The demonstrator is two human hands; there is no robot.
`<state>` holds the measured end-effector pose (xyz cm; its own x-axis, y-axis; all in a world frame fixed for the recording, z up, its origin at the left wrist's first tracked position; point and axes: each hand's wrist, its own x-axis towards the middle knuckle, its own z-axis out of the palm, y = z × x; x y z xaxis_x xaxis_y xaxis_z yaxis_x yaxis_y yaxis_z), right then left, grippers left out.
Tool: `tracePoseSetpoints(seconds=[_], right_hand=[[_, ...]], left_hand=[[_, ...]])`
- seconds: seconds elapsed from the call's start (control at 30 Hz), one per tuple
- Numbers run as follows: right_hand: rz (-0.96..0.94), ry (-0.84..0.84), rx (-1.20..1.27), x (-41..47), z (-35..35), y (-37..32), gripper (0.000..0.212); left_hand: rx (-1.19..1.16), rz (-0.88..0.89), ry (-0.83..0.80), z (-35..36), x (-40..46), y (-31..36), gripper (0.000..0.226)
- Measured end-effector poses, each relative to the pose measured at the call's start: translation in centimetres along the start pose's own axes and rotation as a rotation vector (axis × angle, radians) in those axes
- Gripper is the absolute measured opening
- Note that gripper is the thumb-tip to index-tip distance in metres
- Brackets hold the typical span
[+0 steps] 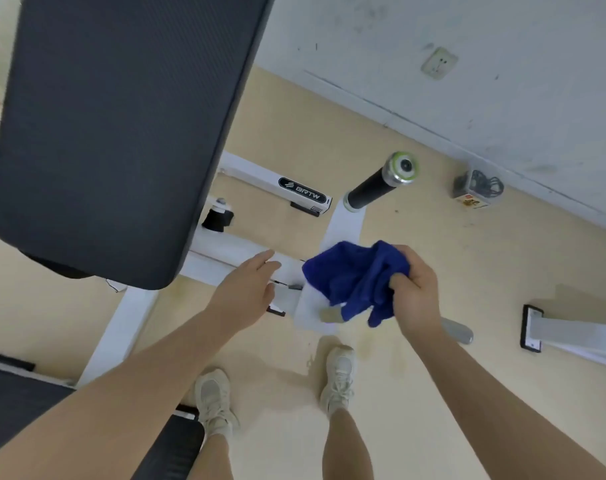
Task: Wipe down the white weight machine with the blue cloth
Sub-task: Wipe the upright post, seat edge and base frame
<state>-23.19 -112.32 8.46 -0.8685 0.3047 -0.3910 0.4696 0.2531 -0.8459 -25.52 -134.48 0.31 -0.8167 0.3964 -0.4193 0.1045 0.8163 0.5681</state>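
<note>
The right hand [415,292] has its grip closed around a bunched blue cloth [357,278], fingers curled into the fabric so that most of them are buried and only the knuckles and thumb show. The cloth hangs over the white weight machine [225,251] at the point where a horizontal white bar meets an angled one; the joint itself is covered by the fabric, so whether the cloth actually presses on the metal cannot be told. The left hand [249,289] reaches out beside it with fingers straight and relaxed, holding nothing, its fingertips over the horizontal bar; contact with the bar is unclear. A large black padded seat [114,133] fills the upper left and hides much of the frame beneath it, and its top is cut off by the picture's edge. A second black pad [14,393] at the lower left is partly behind the left forearm. A black roller with a green-ringed end cap [381,185] sticks up from the angled bar. A grey handle [457,332] shows only its tip past the right wrist. Near the wall [502,64] a small clear container [474,188] sits on the yellowish floor [433,393]; its contents are too blurred to name. Two pale shoes [339,375] stand below.
</note>
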Motion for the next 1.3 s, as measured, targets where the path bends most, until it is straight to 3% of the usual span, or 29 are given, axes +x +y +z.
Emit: tracePoseSetpoints(seconds=[0.07, 0.17, 0.3, 0.43, 0.47, 0.53, 0.67, 0.77, 1.0, 1.1, 1.17, 1.3], right_hand=[[-0.004, 0.064, -0.044, 1.8, -2.4, 2.1, 0.039], [-0.025, -0.010, -0.140, 4.8, -2.9, 6.2, 0.045], [-0.234, -0.276, -0.407, 8.3, -0.2, 11.6, 0.049], [-0.514, -0.701, -0.687, 10.8, 4.1, 16.8, 0.035], [-0.626, -0.719, -0.808, 11.2, 5.1, 17.9, 0.036], [-0.658, -0.729, -0.977, 12.0, 6.1, 18.6, 0.046], [-0.627, -0.842, -0.904, 14.4, 6.0, 17.2, 0.042], [-0.379, -0.776, -0.874, 15.4, 5.8, 17.9, 0.039], [-0.829, -0.633, -1.039, 10.9, 1.4, 21.1, 0.047], [-0.849, -0.678, -1.094, 11.6, 2.5, 20.3, 0.050], [-0.756, -0.698, -1.093, 12.6, 3.3, 19.8, 0.053], [-0.498, -0.545, -0.966, 11.7, 3.8, 19.5, 0.048]], left_hand=[[-0.194, -0.093, -0.013, 1.4, 1.1, 1.5, 0.042], [-0.391, -0.196, 0.020, 3.6, 2.4, 3.4, 0.044], [-0.499, -0.269, 0.095, 5.8, 3.4, 5.1, 0.034], [-0.646, -0.309, 0.222, 6.4, 4.1, 5.8, 0.028], [-0.698, -0.309, 0.236, 6.4, 4.1, 5.8, 0.030], [-0.788, -0.306, 0.233, 6.3, 4.2, 5.9, 0.034], [-0.863, -0.326, 0.239, 6.2, 4.2, 6.0, 0.033], [-0.852, -0.355, 0.228, 5.9, 3.9, 6.5, 0.030], [-0.738, -0.380, 0.180, 5.1, 3.6, 7.1, 0.032], [-0.737, -0.372, 0.175, 5.2, 3.8, 6.9, 0.031], [-0.732, -0.361, 0.168, 5.4, 3.8, 6.6, 0.031], [-0.726, -0.341, 0.159, 5.4, 3.7, 6.5, 0.030]])
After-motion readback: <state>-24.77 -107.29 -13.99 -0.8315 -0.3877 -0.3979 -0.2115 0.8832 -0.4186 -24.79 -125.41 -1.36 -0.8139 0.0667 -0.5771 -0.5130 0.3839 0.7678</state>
